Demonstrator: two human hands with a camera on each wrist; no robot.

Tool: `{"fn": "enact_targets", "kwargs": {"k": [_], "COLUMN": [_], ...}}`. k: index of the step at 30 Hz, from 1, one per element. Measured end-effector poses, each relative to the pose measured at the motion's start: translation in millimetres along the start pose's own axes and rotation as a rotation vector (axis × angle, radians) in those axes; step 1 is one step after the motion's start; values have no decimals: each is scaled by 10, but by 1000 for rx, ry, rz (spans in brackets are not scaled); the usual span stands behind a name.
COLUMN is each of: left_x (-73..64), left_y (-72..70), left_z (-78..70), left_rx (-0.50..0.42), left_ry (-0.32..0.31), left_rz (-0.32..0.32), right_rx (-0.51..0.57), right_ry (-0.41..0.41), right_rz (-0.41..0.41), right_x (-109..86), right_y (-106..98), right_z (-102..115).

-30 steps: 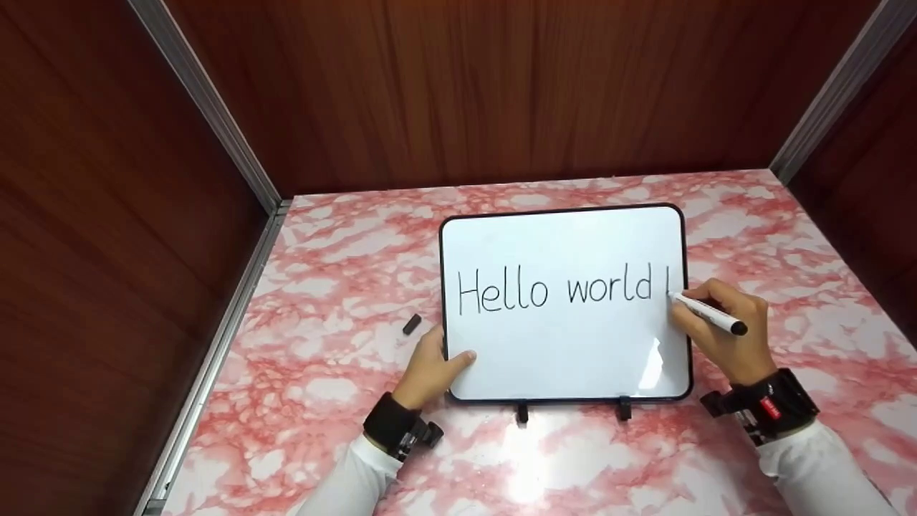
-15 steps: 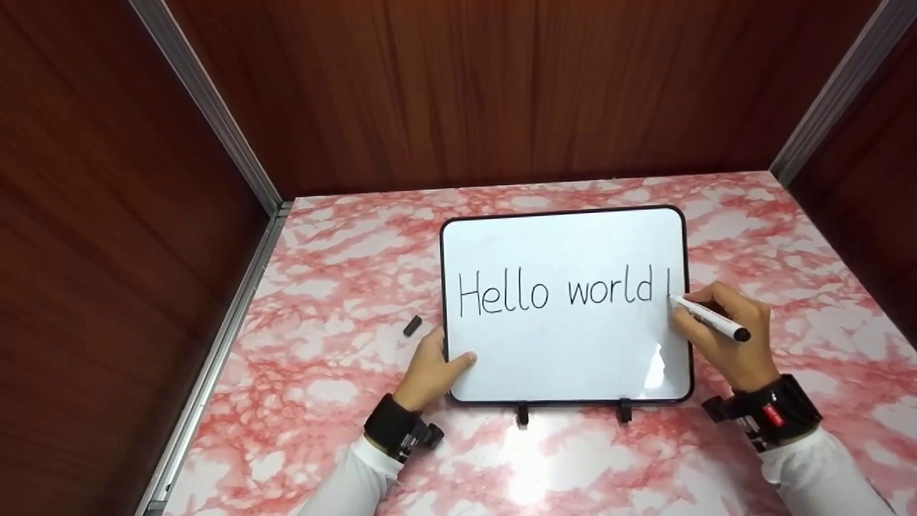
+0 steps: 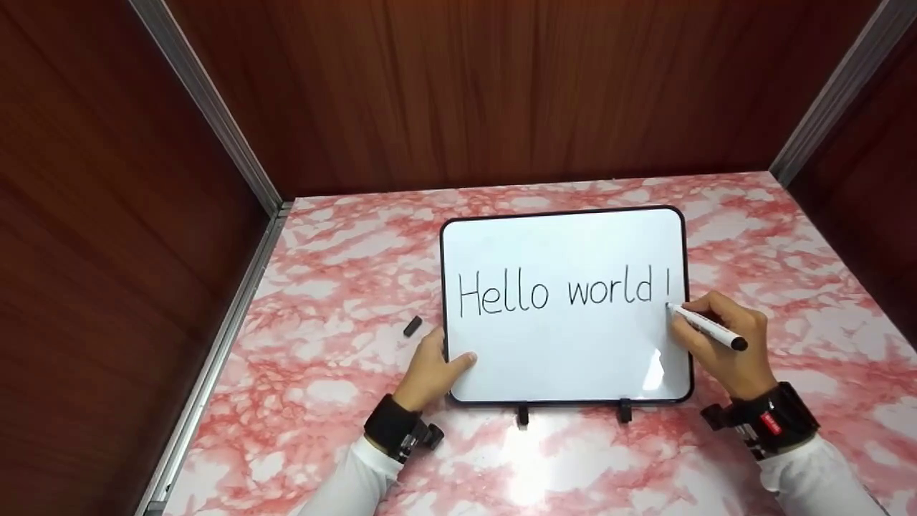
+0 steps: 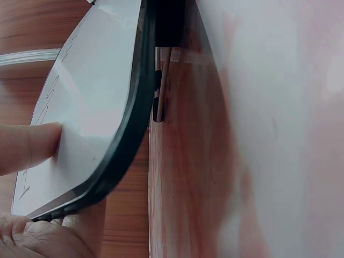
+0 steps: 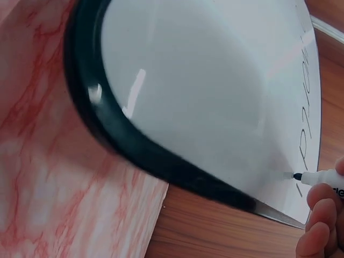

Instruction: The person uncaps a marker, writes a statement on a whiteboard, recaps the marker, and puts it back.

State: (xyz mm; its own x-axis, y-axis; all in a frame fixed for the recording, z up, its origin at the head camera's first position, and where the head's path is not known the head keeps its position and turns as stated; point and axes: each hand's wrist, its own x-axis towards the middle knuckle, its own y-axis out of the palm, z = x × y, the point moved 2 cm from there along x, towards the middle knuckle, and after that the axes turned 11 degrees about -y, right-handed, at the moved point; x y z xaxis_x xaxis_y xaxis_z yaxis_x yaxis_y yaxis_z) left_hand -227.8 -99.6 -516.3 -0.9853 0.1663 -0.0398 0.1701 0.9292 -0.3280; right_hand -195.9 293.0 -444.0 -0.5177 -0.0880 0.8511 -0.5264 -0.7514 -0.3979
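A small whiteboard [image 3: 559, 351] with a black frame stands tilted back on black feet, with "Hello world !" handwritten across it in black. My left hand [image 3: 432, 369] grips its left edge, the thumb lying on the white face and the fingers behind, as the left wrist view also shows. In my right hand [image 3: 731, 344] a white marker [image 3: 709, 328] is pinched, its black end pointing away to the lower right. The dark marker tip [image 5: 298, 176] is right at the board's face in the right wrist view, just below the exclamation stroke.
A black marker cap [image 3: 413, 326] lies on the red-and-white marbled table [image 3: 344, 287], left of the board. Wood-grain panels [image 3: 458, 93] with metal corner strips enclose the table at the back and sides.
My right hand has moved the marker slightly down from the vertical stroke, and a dot now shows at its tip under that stroke. The left hand keeps its hold on the board.
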Motion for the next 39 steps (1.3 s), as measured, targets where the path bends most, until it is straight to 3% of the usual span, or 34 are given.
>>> {"fn": "enact_targets", "kwargs": {"k": [4, 11, 22, 29, 37, 39], "left_x": [-5, -2, 4, -206, -200, -152], "left_y": [2, 4, 10, -53, -49, -35], "left_z": [1, 4, 2, -386, -378, -296], "left_rx": [-6, 22, 34, 10, 9, 11], "left_ry": [16, -22, -28, -2, -14, -24], "left_rz": [-5, 0, -4, 12, 5, 4], "right_rx": [1, -2, -21, -4, 72, 88], "right_ry": [6, 9, 9, 0, -5, -17], "right_rz": [3, 6, 1, 5, -14, -25], "right_x": [-17, -25, -53, -31, 8, 13], "right_y": [8, 3, 18, 0, -24, -25], "right_z": [-20, -16, -72, 7, 105, 129]}}
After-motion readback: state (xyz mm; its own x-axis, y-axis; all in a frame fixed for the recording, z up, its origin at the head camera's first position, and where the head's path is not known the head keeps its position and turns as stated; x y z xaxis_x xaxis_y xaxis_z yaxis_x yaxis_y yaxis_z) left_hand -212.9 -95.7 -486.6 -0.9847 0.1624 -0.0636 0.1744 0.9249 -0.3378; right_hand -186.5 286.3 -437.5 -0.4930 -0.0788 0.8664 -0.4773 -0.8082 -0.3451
